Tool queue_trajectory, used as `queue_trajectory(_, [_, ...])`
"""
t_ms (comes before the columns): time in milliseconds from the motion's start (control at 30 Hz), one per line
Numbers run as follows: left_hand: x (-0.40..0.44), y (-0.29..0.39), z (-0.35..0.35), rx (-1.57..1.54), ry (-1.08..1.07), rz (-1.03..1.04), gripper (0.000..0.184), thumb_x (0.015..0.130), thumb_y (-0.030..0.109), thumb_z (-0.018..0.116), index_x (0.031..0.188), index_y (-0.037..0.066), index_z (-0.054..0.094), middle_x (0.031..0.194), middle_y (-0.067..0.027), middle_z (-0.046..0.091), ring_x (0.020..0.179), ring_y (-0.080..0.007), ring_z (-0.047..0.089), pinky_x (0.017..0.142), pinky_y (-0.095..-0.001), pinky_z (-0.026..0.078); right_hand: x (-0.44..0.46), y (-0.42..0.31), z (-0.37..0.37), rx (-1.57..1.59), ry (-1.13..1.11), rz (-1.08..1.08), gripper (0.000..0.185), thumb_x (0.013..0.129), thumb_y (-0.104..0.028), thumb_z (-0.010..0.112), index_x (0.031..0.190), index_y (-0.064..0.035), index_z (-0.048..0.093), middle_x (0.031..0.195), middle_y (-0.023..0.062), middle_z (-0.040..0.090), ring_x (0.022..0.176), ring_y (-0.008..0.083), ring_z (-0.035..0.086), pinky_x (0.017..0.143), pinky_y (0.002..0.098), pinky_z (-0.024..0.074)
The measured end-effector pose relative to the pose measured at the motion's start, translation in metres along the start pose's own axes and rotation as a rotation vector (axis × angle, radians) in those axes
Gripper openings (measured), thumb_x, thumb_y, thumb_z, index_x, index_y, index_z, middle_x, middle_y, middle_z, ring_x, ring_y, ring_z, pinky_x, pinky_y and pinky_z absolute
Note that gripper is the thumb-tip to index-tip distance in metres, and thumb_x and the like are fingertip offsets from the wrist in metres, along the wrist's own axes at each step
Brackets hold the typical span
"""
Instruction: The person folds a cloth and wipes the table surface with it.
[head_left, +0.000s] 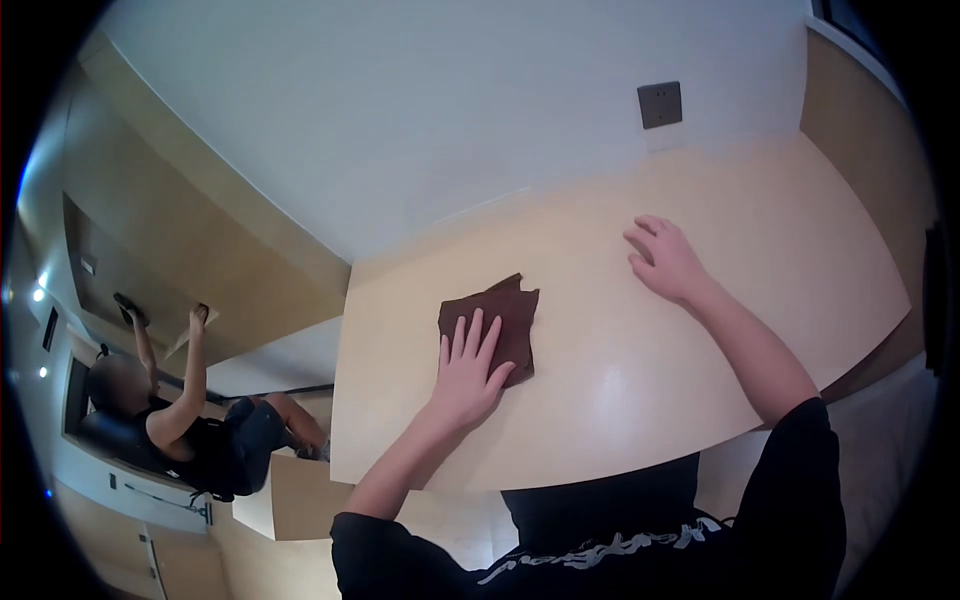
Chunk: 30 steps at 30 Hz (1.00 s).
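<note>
The left hand (pixel 468 378) lies flat, fingers spread, on the brown cloth (pixel 508 325) at the table's (pixel 600 430) left side. The right hand (pixel 664 258), fingers slightly curled and apart, holds nothing, toward the far right.

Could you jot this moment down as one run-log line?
left hand: flat on folded dark cloth | right hand: no cloth, over table | wall socket: beyond table

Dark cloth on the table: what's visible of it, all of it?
The cloth is dark reddish-brown, matte, apparently soft fabric. It lies roughly flat in a folded, uneven square, a pointed flap jutting from its far edge. It sits left of centre on the pale tabletop. The left hand rests on it, fingers spread, hiding part. Fold count can't be told.
</note>
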<state>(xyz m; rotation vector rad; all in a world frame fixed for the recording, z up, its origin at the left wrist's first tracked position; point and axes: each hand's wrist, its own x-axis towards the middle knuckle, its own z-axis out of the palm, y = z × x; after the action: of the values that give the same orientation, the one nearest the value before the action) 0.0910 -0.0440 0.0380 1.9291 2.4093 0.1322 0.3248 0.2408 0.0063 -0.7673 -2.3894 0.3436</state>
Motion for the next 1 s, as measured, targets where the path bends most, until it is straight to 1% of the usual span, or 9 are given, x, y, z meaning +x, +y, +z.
queue_trajectory(133, [0.023,-0.035,-0.005,-0.173,0.138,-0.018,0.068,0.095,0.040,0.053,0.148,0.006,0.031,0.153,-0.0207,0.028,0.143,-0.0396,0.024,0.115,-0.0532,0.020,0.000,0.002,0.002,-0.004,0.017,-0.002,0.035,0.083,-0.023,0.061,0.114,-0.0055,0.062,0.129,0.0184,0.054,0.125,0.0356,0.046,0.106,0.0445,0.0374])
queue_trajectory(200, [0.044,-0.050,-0.015,-0.199,0.156,-0.059,0.063,0.092,0.037,0.060,0.142,0.003,0.040,0.144,-0.0204,0.042,0.135,-0.0360,0.039,0.111,-0.0469,0.032,-0.001,-0.001,-0.003,0.027,-0.017,-0.003,0.034,0.084,-0.023,0.060,0.113,-0.0054,0.062,0.130,0.0187,0.054,0.127,0.0355,0.045,0.107,0.0442,0.0364])
queue_trajectory(233, [0.050,-0.051,-0.015,-0.258,0.219,-0.069,0.052,0.086,0.033,0.069,0.126,0.003,0.055,0.125,-0.0177,0.056,0.119,-0.0330,0.053,0.100,-0.0405,0.043,-0.001,0.000,-0.003,0.021,-0.012,-0.001,0.034,0.084,-0.023,0.060,0.113,-0.0054,0.062,0.130,0.0187,0.054,0.127,0.0355,0.045,0.107,0.0442,0.0364])
queue_trajectory(333, [0.063,-0.056,-0.029,-0.286,0.107,-0.160,0.040,0.080,0.028,0.076,0.109,0.003,0.064,0.110,-0.0162,0.060,0.106,-0.0315,0.059,0.090,-0.0389,0.049,-0.001,0.000,-0.003,0.002,-0.025,0.007,0.034,0.084,-0.024,0.061,0.113,-0.0055,0.062,0.131,0.0187,0.053,0.127,0.0352,0.045,0.107,0.0437,0.0361])
queue_trajectory(567, [0.082,-0.077,-0.028,-0.375,0.100,-0.084,0.030,0.076,0.020,0.080,0.097,0.003,0.067,0.095,-0.0132,0.061,0.089,-0.0262,0.063,0.082,-0.0359,0.052,-0.001,-0.004,-0.004,0.039,-0.045,0.041,0.036,0.085,-0.024,0.060,0.116,-0.0053,0.062,0.132,0.0179,0.052,0.128,0.0353,0.044,0.108,0.0437,0.0360])
queue_trajectory(633, [0.087,-0.072,-0.030,-0.589,-0.002,-0.103,0.024,0.076,0.017,0.079,0.092,0.002,0.068,0.093,-0.0120,0.063,0.085,-0.0251,0.064,0.079,-0.0346,0.052,-0.002,-0.005,-0.006,0.033,-0.052,0.050,0.036,0.085,-0.024,0.060,0.116,-0.0052,0.062,0.133,0.0177,0.052,0.128,0.0352,0.044,0.108,0.0437,0.0358])
queue_trajectory(767, [0.085,-0.064,-0.036,-0.387,-0.011,-0.062,0.020,0.080,0.013,0.075,0.093,0.001,0.066,0.090,-0.0114,0.064,0.084,-0.0245,0.064,0.077,-0.0360,0.053,-0.002,-0.003,-0.006,0.015,-0.048,0.038,0.036,0.086,-0.024,0.061,0.116,-0.0050,0.062,0.133,0.0175,0.052,0.128,0.0351,0.044,0.107,0.0435,0.0367])
queue_trajectory(833, [0.078,-0.061,-0.033,-0.241,0.252,0.003,0.019,0.083,0.012,0.073,0.095,0.000,0.065,0.088,-0.0116,0.065,0.082,-0.0252,0.065,0.075,-0.0364,0.053,-0.002,-0.004,-0.004,0.019,-0.050,0.041,0.036,0.086,-0.024,0.061,0.116,-0.0050,0.062,0.133,0.0174,0.052,0.127,0.0351,0.044,0.107,0.0436,0.0369])
queue_trajectory(1000, [0.070,-0.067,-0.025,-0.399,0.234,-0.026,0.017,0.082,0.010,0.072,0.093,0.000,0.064,0.087,-0.0112,0.063,0.081,-0.0249,0.063,0.071,-0.0361,0.052,0.000,0.000,-0.003,0.032,-0.050,0.039,0.036,0.086,-0.025,0.060,0.116,-0.0050,0.062,0.133,0.0176,0.053,0.128,0.0350,0.044,0.107,0.0438,0.0369])
